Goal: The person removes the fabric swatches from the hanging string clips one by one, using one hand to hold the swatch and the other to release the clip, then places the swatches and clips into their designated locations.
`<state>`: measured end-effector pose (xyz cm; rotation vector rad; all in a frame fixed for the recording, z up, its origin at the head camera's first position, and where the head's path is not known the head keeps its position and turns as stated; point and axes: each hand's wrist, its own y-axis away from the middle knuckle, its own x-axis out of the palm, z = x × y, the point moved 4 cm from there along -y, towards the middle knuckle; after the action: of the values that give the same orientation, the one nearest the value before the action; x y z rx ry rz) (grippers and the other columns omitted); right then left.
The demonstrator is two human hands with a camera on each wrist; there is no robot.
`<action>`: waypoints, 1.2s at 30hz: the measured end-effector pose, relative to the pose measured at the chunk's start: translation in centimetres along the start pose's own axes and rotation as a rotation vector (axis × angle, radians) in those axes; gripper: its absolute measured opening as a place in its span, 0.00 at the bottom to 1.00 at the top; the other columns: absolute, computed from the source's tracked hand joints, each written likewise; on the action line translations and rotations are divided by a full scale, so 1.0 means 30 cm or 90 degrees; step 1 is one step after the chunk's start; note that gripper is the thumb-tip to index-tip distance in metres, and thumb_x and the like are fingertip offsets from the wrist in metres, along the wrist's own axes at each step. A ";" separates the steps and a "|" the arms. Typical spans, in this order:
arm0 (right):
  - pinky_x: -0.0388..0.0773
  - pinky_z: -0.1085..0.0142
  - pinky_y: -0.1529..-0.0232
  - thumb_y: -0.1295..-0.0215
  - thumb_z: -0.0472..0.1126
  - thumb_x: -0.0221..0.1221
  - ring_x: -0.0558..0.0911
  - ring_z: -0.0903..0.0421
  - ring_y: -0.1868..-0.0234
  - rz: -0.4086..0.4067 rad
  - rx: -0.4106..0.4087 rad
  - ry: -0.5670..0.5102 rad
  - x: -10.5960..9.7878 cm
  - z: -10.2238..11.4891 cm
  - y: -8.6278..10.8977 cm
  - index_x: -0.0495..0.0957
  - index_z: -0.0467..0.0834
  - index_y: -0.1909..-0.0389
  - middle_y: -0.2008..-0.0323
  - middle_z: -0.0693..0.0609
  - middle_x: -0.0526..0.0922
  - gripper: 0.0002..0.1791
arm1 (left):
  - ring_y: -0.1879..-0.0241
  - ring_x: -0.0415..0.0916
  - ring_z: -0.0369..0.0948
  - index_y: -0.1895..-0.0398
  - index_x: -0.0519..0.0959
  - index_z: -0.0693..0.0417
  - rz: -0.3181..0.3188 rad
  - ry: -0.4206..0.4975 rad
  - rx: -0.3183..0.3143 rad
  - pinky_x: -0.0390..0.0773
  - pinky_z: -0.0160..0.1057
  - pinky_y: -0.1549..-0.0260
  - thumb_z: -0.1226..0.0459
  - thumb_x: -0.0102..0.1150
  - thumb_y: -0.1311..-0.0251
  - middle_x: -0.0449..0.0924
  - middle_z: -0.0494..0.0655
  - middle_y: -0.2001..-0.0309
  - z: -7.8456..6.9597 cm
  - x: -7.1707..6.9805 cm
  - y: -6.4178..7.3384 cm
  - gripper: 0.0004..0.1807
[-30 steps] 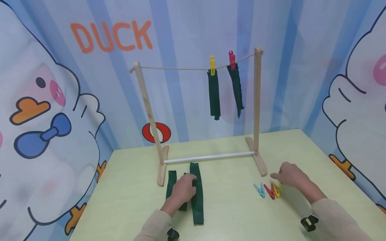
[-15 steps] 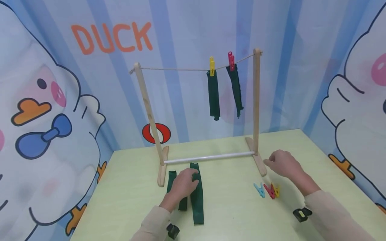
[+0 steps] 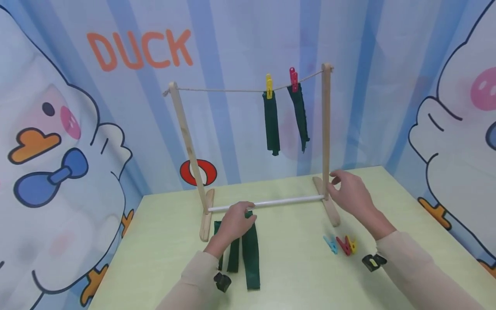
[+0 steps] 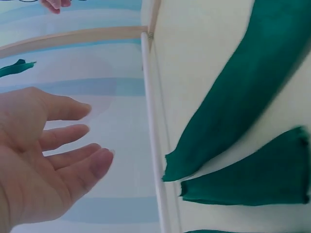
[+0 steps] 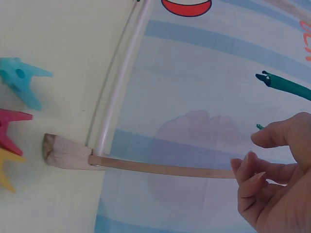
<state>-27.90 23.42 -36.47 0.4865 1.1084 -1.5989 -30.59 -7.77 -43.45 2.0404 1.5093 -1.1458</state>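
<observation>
My left hand (image 3: 235, 221) hovers over three dark green cloth strips (image 3: 252, 262) on the table. In the left wrist view its fingers are relaxed and apart from the strips, holding nothing. My right hand (image 3: 351, 193) is raised beside the rack's right wooden post (image 3: 327, 129); the right wrist view shows its fingers loosely bent with nothing between them. Two more green strips hang from the rope (image 3: 221, 90), one under a yellow clothespin (image 3: 269, 86), the other under a red clothespin (image 3: 294, 81).
Near the table's right side lie a light blue clothespin (image 3: 331, 244), a red clothespin (image 3: 342, 246) and a yellow clothespin (image 3: 352, 244). A white rod (image 3: 288, 201) joins the rack's two wooden feet. Behind hangs a blue striped curtain (image 3: 240, 43) with duck drawings.
My right hand has risen from beside the loose clothespins, moving forward and left to the right post. The left hand has moved slightly forward over the strips, which stay where they were.
</observation>
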 end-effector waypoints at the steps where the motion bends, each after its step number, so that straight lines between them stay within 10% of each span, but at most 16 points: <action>1: 0.81 0.47 0.65 0.31 0.38 0.57 0.82 0.39 0.61 -0.009 -0.006 -0.006 -0.002 0.007 -0.003 0.77 0.28 0.45 0.58 0.34 0.84 0.20 | 0.44 0.77 0.53 0.38 0.77 0.59 -0.005 0.010 -0.002 0.82 0.51 0.54 0.63 0.61 0.32 0.78 0.56 0.41 0.000 -0.007 -0.005 0.21; 13: 0.77 0.59 0.71 0.34 0.32 0.63 0.81 0.50 0.70 -0.133 -0.212 -0.109 -0.054 0.153 -0.108 0.78 0.29 0.47 0.43 0.34 0.74 0.17 | 0.44 0.78 0.46 0.39 0.78 0.54 -0.141 0.175 0.054 0.81 0.46 0.51 0.61 0.60 0.30 0.79 0.50 0.40 -0.078 -0.102 -0.153 0.18; 26: 0.80 0.64 0.70 0.35 0.35 0.66 0.81 0.52 0.68 -0.152 -0.259 -0.098 -0.083 0.260 -0.173 0.76 0.31 0.44 0.40 0.37 0.73 0.21 | 0.38 0.73 0.51 0.25 0.58 0.51 -0.165 0.292 0.025 0.76 0.51 0.42 0.54 0.61 0.31 0.73 0.51 0.35 -0.091 -0.115 -0.209 0.37; 36: 0.83 0.64 0.66 0.33 0.38 0.65 0.82 0.54 0.65 -0.119 -0.285 -0.139 -0.128 0.335 -0.258 0.71 0.37 0.35 0.36 0.42 0.72 0.28 | 0.39 0.73 0.48 0.26 0.59 0.53 -0.189 0.305 0.040 0.75 0.51 0.41 0.54 0.58 0.29 0.72 0.53 0.34 -0.083 -0.149 -0.239 0.34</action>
<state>-31.41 16.86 -25.50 -0.0875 1.3221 -1.4594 -36.60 -6.21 -37.22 2.3011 2.0831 -0.8395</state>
